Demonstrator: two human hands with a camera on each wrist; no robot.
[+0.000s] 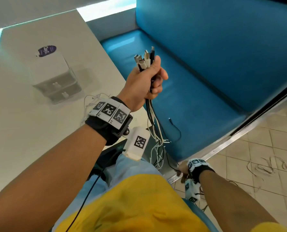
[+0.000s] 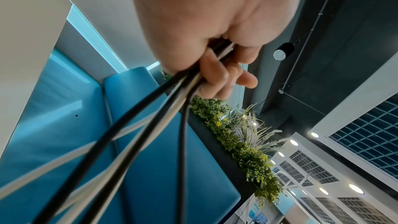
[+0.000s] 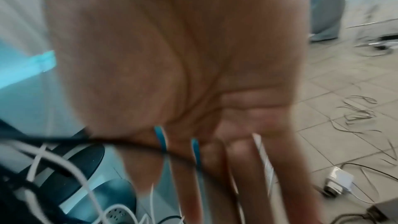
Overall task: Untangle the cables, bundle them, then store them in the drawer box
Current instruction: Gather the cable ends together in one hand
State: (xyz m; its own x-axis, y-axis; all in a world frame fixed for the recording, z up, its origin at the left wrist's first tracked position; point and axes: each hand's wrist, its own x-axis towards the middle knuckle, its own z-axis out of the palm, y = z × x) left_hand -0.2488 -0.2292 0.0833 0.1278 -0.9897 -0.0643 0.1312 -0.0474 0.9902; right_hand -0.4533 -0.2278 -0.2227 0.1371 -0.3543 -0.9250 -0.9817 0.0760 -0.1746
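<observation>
L. hand point(image 1: 146, 81) fisted round cables point(image 1: 153, 124) near plug ends, aligning them for bundling. R. hand point(image 1: 183, 169) low, fingers spread, w/ black cable across them.

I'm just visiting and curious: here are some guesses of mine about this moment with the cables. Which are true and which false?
1. The left hand grips a bunch of cables with the plugs sticking up. True.
2. All the cables in that bunch are white. False: black and white ones run together through the fingers.
3. The drawer box stands on the table with both drawers closed. True.
4. The right hand is raised above the table. False: it is down low near the floor, at the hanging cable ends.
5. The blue bench has the bunch lying on its seat. False: the bunch is held up above it.
</observation>
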